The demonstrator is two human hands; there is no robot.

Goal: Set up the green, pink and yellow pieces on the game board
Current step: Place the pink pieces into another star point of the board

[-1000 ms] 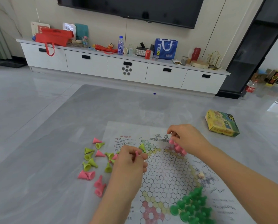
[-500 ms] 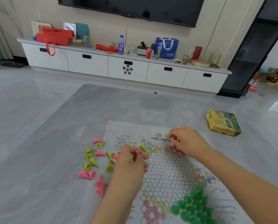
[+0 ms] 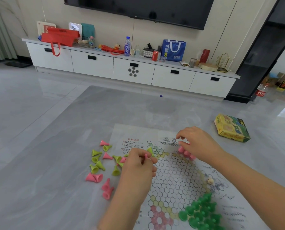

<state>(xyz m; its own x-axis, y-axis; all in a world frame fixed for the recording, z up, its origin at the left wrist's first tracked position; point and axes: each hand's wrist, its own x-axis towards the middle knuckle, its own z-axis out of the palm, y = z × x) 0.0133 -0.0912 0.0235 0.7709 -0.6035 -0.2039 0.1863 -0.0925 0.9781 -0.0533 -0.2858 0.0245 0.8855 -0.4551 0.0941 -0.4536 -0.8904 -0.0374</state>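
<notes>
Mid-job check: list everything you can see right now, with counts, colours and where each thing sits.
game board: one, white paper sheet, on the grey table
green pieces: a cluster, near-right board corner
pink pieces: a few, far board corner, under right hand
loose pieces: pink and yellow-green, lying left of board
box: one, yellow-green, far right on table
left hand: pinching a pink piece
right hand: on the far pink pieces

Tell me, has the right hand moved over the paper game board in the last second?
Yes, slightly. The right hand has crept toward the far edge of the paper game board, its fingertips now nearer the printed black title, above the pink cone pieces.
</notes>
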